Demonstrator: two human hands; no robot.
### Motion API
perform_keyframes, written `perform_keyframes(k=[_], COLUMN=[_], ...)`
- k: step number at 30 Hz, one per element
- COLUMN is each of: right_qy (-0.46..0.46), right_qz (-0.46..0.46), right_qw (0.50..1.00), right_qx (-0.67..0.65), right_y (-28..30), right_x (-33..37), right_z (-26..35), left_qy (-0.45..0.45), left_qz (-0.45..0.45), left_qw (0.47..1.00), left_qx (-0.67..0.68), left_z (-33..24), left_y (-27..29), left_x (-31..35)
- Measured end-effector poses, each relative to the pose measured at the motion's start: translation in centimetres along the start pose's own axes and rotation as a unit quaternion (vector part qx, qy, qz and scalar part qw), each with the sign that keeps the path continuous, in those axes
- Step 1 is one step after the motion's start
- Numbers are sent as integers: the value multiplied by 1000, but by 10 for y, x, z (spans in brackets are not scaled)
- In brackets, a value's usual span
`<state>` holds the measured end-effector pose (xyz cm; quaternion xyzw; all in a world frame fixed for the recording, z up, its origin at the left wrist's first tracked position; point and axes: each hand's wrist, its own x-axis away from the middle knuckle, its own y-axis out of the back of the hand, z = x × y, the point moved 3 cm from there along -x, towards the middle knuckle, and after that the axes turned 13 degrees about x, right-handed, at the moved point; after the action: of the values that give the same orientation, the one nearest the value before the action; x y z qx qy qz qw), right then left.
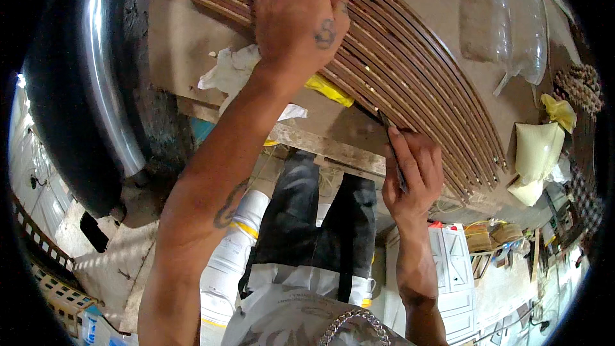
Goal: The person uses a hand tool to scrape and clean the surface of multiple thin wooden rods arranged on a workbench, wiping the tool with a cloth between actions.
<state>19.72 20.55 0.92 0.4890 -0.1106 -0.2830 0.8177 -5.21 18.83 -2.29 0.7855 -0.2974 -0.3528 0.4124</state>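
Note:
A row of long brown wooden strips (410,90) lies side by side on the bench, with pale specks along their edges. My left hand (301,19) rests flat on the strips near the top of the view, thumb spread away from the fingers; some fingertips are cut off by the frame. Closer to the bench's front edge, my right hand (415,165) is closed around a thin, dark, blade-like tool (384,119). The tool's tip points at the nearest strip and appears to touch its edge.
Crumpled white plastic (236,69) and a yellow wrapper (330,90) lie by the strips. Clear plastic packaging (522,25) and a pale yellow bag (539,147) are at the right. A shiny metal tube (106,70) stands left. White buckets (227,269) sit below the bench.

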Motion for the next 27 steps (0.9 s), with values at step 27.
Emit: perform_keyframes(k=[27], right_qy=[-334], right_qz=[207], right_qw=[886], right_qx=[-245], right_y=[12], right_x=[-42], right_z=[-6], left_qy=[43], left_qz=[55], left_qw=[998], left_qx=[5], left_z=[-1], left_y=[-2], left_x=[-1])
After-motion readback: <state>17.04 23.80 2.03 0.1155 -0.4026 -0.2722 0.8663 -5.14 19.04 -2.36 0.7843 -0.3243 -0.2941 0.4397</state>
